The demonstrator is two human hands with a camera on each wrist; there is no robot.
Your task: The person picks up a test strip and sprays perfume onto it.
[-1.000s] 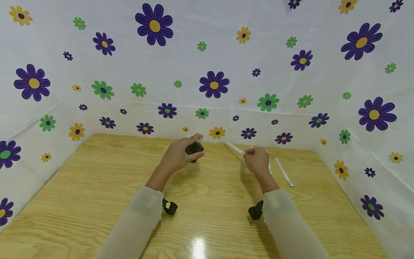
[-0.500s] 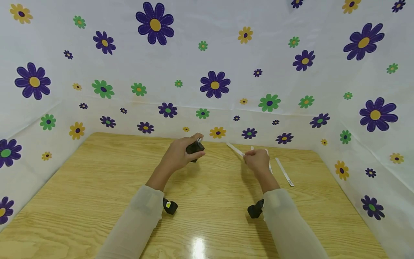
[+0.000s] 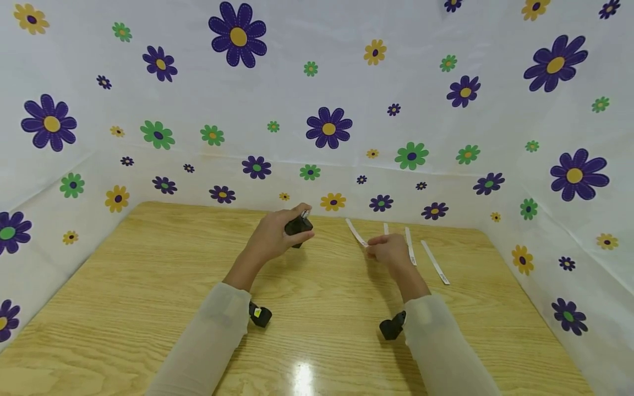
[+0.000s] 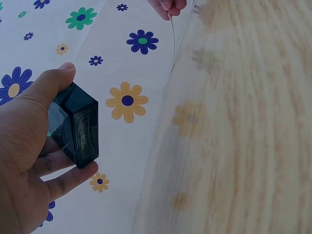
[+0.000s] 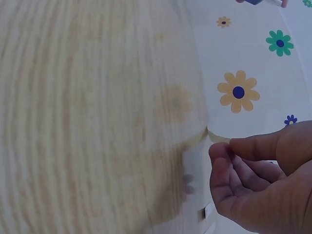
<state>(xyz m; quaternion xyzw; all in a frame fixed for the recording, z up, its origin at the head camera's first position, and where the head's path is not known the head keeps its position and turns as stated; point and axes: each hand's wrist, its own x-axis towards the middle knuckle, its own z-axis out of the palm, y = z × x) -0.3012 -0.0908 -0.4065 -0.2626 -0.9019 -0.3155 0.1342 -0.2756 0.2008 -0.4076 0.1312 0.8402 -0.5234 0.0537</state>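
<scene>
We see a bottle [image 4: 80, 126] of dark teal, near black from above and silvery at its top, while every strip [image 3: 354, 232] is white, some with small dark print near an end. The table [image 3: 317, 297] shows us yellow-brown wood grain, and the white backdrop [image 3: 277, 99] carries purple, green and yellow flowers [image 3: 328, 128], many with contrasting centres, the largest purple petals edged in pale dashes. We find pale beige sleeves [image 3: 203, 341] and black wrist cameras [image 3: 263, 319], the left one marked yellow.
</scene>
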